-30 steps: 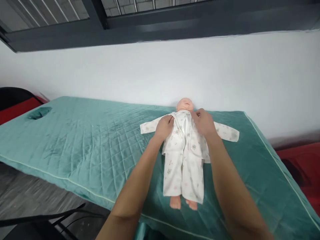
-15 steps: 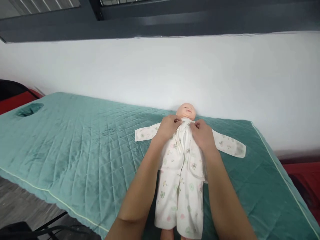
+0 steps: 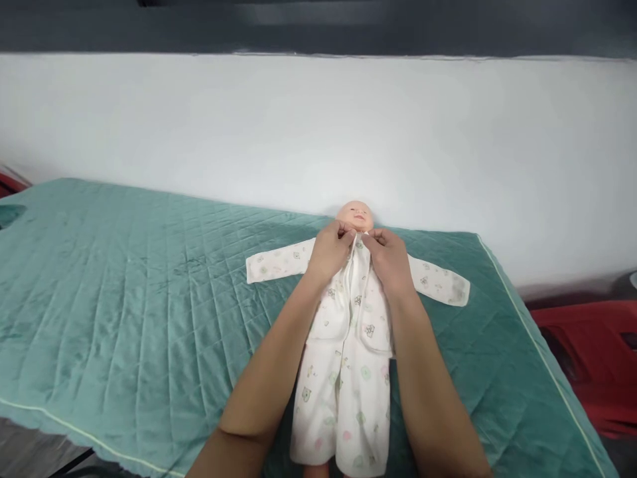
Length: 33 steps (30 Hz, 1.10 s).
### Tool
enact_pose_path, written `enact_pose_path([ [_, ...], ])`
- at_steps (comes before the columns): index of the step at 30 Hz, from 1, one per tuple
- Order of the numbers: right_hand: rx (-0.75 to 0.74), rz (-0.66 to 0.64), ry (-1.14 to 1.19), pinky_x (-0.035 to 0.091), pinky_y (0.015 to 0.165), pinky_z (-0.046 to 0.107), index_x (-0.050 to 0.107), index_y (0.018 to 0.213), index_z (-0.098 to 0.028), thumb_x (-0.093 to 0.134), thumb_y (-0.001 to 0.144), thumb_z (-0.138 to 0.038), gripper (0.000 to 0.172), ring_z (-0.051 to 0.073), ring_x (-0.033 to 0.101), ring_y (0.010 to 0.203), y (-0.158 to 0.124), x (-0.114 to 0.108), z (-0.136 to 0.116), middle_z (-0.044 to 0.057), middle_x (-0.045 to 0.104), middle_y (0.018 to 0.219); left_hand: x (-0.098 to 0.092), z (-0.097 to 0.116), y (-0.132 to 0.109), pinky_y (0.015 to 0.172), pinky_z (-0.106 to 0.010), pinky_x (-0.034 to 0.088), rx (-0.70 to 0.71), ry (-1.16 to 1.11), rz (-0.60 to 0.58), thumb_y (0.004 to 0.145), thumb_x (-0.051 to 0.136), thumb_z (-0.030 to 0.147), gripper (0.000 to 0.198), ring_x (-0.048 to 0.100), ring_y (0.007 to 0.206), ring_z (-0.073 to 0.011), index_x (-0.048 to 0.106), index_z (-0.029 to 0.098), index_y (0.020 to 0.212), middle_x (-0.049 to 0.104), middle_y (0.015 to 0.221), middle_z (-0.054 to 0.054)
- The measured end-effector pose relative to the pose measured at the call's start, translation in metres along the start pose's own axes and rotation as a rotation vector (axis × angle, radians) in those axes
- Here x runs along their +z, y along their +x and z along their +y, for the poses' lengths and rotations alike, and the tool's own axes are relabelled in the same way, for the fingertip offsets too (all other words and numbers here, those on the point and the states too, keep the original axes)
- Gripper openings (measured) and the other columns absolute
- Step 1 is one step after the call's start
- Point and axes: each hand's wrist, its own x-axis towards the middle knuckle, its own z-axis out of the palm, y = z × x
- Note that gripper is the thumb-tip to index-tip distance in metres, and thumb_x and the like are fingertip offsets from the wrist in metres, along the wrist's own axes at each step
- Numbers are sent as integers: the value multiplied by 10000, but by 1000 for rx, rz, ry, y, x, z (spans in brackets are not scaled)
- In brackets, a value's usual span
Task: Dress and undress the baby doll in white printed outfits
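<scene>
A baby doll (image 3: pixel 356 214) lies on its back with its head by the wall. It wears a white printed jacket (image 3: pixel 330 311), parted down the front, and matching pants (image 3: pixel 318 405). Both sleeves stretch out sideways. At the neckline, my left hand (image 3: pixel 332 247) pinches one front edge of the jacket just below the doll's chin. My right hand (image 3: pixel 388 257) grips the opposite edge at the same height, the fingertips of both hands close together. Whatever fastener may be between them is hidden by my fingers. The doll's feet show at the bottom edge.
A green quilted cover (image 3: pixel 149 299) is spread over the bed beneath the doll. Behind it rises a white wall (image 3: pixel 298 133) with a dark beam (image 3: pixel 318 30) above. A red plastic chair (image 3: pixel 592 358) stands past the bed's right end.
My hands have drawn closer together at the collar, bringing the jacket's upper edges nearer each other. The view has shifted to the right, showing more of the red chair.
</scene>
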Motion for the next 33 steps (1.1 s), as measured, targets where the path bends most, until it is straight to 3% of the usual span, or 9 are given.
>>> enact_pose_path([
  [6,-35,-67,120,478,786,308,701,884,-200,664,809,-412,228,188,634,830,-1,5,10,27,716,876,2,-13,0,755,-276,463,-21,-114,-49,864,604,259,98,621,799,-155,646,176,836,695,832,-23],
  [13,-67,-90,164,446,643,280,712,913,-196,679,783,-416,257,130,534,631,4,4,14,-13,658,743,-3,-22,1,724,-261,466,-28,-202,-106,862,621,279,113,611,745,-137,650,170,859,693,820,-23],
  [21,-100,-106,62,406,616,285,734,850,-202,632,795,-324,169,125,480,577,4,3,11,-41,572,611,-7,-28,3,772,-260,460,-16,-294,-134,821,640,218,64,614,786,-136,662,161,841,694,840,-21],
  [27,-158,-81,8,474,790,329,732,901,-205,668,784,-337,188,168,607,779,4,6,13,21,707,869,-8,-29,2,794,-262,463,-14,-295,-110,811,672,246,85,618,796,-137,667,162,826,697,841,-22],
  [33,-219,-56,-123,471,781,313,688,878,-218,675,762,-307,147,149,536,768,3,7,12,18,657,931,-10,-33,3,776,-251,469,-12,-310,-140,791,694,225,92,628,800,-134,688,161,857,706,858,-28],
])
